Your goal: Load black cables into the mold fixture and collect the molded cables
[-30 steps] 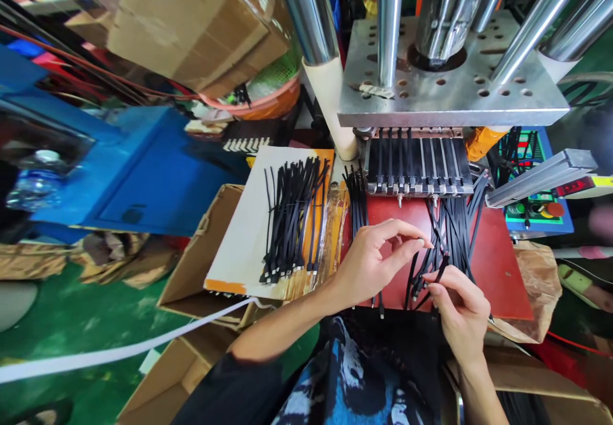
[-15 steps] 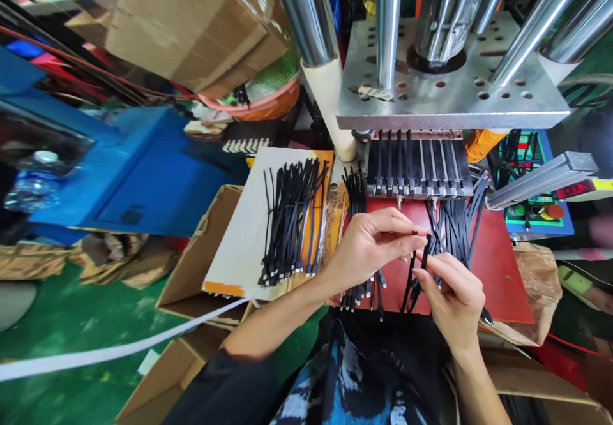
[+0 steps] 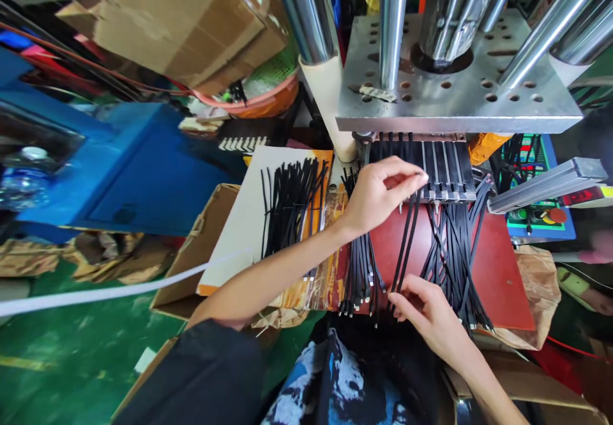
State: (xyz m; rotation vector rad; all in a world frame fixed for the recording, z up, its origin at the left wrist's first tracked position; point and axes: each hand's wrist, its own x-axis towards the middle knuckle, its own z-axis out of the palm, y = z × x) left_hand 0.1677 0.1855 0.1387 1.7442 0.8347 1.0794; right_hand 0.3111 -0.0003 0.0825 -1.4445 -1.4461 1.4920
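Cardboard box point(image 3: 205, 224) sits low on the person's left, partly covered by a pale board point(image 3: 237, 211), so its contents are hidden; across the board lies a row of black cables point(image 3: 292, 198). Behind it, a salmon-coloured basin point(image 3: 268, 103) holds a green mesh basket point(image 3: 281, 62) and some clear plastic. Another carton point(image 3: 531, 383) stands at the lower right, its inside mostly dark and cut off by the right forearm. Under the thick steel plate point(image 3: 460, 120), a slotted block point(image 3: 450, 160) carries black cables side by side in its grooves, plugs along its front edge. Two long black strands point(image 3: 405, 246) slant over the red mat point(image 3: 507, 278), stretched between the two hands. At their upper end, the left hand point(image 3: 380, 192) has thumb and forefinger pinched narrowly on them right over the block's front edge, the tips concealed by the fingers. At their lower end, the right hand point(image 3: 431, 313) pinches them lightly between thumb and forefinger near the mat's near edge, the remaining fingers loosely curled. Loose cable bundles flank the strands, one point(image 3: 361, 268) just to the left, a thicker one point(image 3: 457, 253) to the right.
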